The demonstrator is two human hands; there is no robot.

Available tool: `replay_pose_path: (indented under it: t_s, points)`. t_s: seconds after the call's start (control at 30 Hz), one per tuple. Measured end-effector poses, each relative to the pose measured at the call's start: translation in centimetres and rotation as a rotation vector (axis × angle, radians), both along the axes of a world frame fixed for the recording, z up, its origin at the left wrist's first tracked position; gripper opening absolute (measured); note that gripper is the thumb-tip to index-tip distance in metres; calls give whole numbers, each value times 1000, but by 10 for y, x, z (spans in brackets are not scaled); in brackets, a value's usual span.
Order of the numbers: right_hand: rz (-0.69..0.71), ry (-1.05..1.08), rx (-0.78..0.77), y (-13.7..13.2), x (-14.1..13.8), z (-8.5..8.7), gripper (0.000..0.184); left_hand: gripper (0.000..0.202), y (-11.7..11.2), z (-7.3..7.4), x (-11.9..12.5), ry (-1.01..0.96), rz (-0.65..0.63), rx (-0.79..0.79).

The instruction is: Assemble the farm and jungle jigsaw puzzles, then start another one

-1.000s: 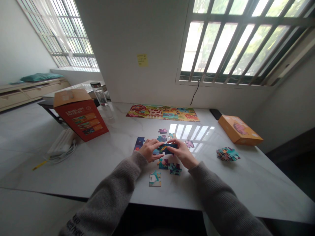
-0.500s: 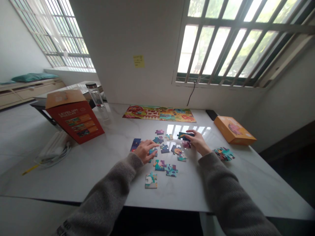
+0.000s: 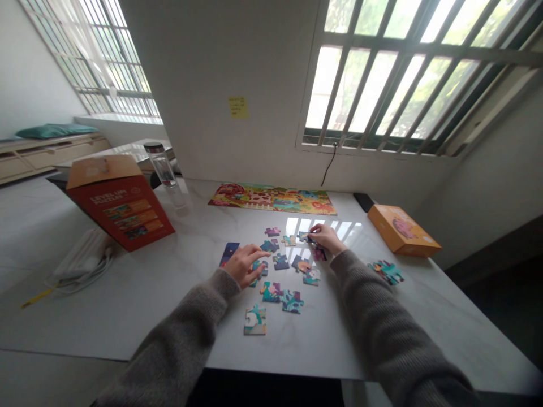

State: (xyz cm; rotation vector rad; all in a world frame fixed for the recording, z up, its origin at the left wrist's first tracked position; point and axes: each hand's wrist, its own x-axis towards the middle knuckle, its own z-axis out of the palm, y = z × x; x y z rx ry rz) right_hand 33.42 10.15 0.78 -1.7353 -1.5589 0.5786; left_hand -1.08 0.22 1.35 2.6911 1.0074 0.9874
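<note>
Several loose puzzle pieces (image 3: 280, 261) lie scattered on the white marble table (image 3: 178, 294). My left hand (image 3: 244, 263) rests flat on the table with fingers stretched out, touching a teal piece (image 3: 258, 267), next to a dark blue piece (image 3: 228, 252). My right hand (image 3: 326, 237) reaches farther out and pinches a dark puzzle piece (image 3: 309, 236) low over the table. A finished puzzle strip (image 3: 271, 198) lies near the wall.
A red-orange box (image 3: 121, 206) stands tilted at left beside a clear bottle (image 3: 163, 167) and white cables (image 3: 80, 263). An orange box (image 3: 403, 230) sits at right. A pile of pieces (image 3: 386, 271) lies near the right edge. A black phone (image 3: 363, 202) lies by the wall.
My hands were together on one dark piece. The right hand has carried it away to the far right, then slightly back left. The left hand has dropped flat onto the table.
</note>
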Motion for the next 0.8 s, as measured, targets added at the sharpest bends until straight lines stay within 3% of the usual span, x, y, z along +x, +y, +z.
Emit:
replay_pose_path:
  t_s: [0.17,0.53,0.8]
  points:
    - [-57,-213,77,-9,3,-1,31,31,0,0,0,-3,-4,6]
    - [263,-378,213,-52,2,-6,34,28,-3,0,0,-7,-24,11]
    - [123,-358,224,-74,25,-9,47,26,-5,0,0,11,-57,49]
